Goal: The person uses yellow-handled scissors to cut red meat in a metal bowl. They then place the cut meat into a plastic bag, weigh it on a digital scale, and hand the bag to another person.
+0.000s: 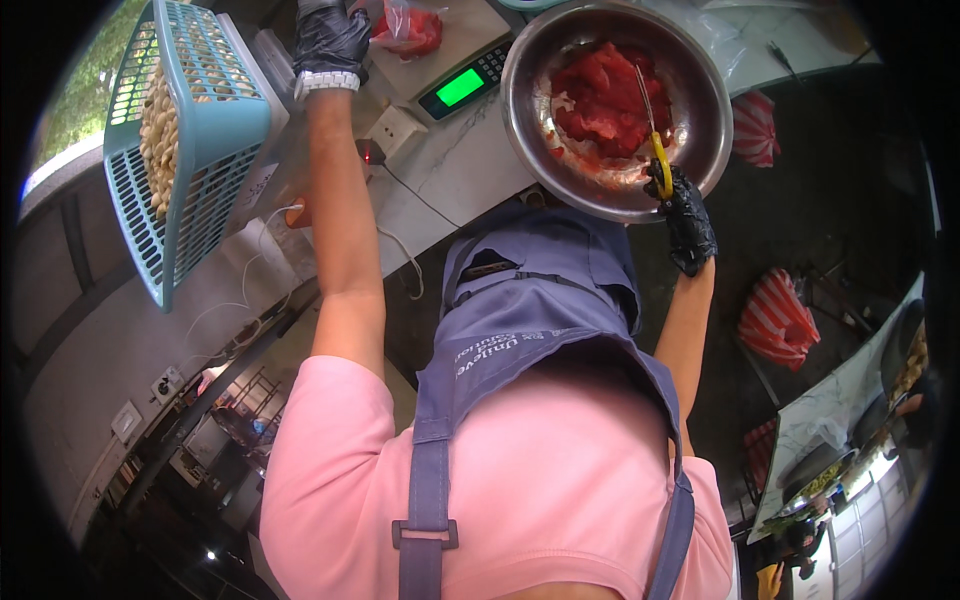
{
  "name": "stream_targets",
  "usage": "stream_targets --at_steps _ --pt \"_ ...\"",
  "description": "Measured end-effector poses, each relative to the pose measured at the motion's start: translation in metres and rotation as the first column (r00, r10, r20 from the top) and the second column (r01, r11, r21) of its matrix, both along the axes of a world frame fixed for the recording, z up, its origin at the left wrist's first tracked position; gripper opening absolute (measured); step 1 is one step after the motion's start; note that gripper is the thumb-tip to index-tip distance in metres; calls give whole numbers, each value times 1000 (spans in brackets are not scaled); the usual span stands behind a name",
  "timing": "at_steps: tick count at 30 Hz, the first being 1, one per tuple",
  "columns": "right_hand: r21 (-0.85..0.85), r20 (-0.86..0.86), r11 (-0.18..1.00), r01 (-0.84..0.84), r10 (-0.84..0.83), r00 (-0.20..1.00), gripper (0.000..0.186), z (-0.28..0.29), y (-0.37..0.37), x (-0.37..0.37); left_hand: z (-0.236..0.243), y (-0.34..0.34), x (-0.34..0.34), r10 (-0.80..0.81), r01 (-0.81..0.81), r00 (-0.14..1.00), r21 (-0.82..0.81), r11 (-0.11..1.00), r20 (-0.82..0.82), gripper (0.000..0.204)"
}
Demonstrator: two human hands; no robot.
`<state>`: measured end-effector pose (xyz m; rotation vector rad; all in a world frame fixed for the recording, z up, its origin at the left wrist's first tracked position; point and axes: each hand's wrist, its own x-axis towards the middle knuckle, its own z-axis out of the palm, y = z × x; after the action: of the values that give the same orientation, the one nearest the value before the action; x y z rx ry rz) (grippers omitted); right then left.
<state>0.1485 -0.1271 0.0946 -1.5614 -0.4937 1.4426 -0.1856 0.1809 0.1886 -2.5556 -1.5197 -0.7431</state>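
My right hand (690, 220), in a black glove, is closed round the yellow handles of a pair of scissors (660, 160). Their thin metal blades point away from me, over raw red meat (605, 100) in a wide steel bowl (522, 120). Red juice smears the bowl's inside. Far to the left, my left hand (328, 45), also black-gloved with a white band at the wrist, reaches to the upper edge of the view. Its fingertips are cut off there, so its grip is hidden. Beside it lies a clear plastic bag of red meat (408, 30) on a scale (445, 95) with a lit green display.
At the left stands a blue plastic basket (215, 110) holding pale, nut-like pieces (158, 140). A power socket block (395, 130) and cables lie on the marble-patterned counter (440, 170). Red-and-white striped bags (780, 320) hang at the right, near another table (800, 440) with pans.
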Motion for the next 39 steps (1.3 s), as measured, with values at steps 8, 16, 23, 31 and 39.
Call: stream_targets --at_steps 8,16,23,31,39 --pt "42 5 999 10 -10 1000 31 -6 -7 2 -3 6 2 -15 17 999 40 999 -49 36" --pt "-11 -57 999 40 -41 998 29 2 -7 -1 6 1 5 -14 14 1000 -24 1000 -8 34" --pt "-6 -38 1000 15 -15 999 28 -6 -8 1 8 -2 6 -106 96 993 177 979 43 25" --pt "-12 4 1000 -7 7 1000 32 -8 -9 0 -25 -87 105 -287 452 877 -456 767 386 38" --pt "52 43 996 -67 65 997 37 -4 -10 7 -180 -165 184 -317 140 924 -580 803 -216 30"
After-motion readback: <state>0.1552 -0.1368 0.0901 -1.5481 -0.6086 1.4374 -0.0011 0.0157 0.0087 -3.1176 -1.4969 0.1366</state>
